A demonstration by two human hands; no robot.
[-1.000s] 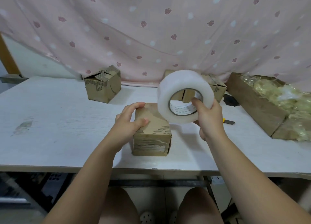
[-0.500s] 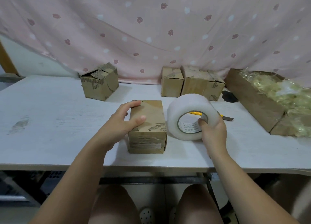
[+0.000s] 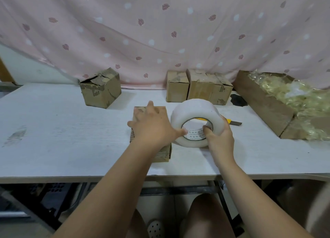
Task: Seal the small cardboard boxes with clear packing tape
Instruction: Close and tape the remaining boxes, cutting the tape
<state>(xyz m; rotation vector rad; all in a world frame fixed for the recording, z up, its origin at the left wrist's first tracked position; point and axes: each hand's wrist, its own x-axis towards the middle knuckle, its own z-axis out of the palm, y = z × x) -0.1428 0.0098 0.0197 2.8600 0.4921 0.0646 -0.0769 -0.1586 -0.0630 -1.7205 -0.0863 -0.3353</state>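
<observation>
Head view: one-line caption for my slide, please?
Left hand spread over a small cardboard box, right hand gripping the tape roll standing beside it on the white table.

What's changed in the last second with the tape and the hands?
The right hand brought the tape roll down from in front of the back boxes to table level, just right of the near box, keeping its grip through the core. The left hand flattened across that box's top, and its thumb now reaches the roll. The boxes and the utility knife stayed put.
</observation>
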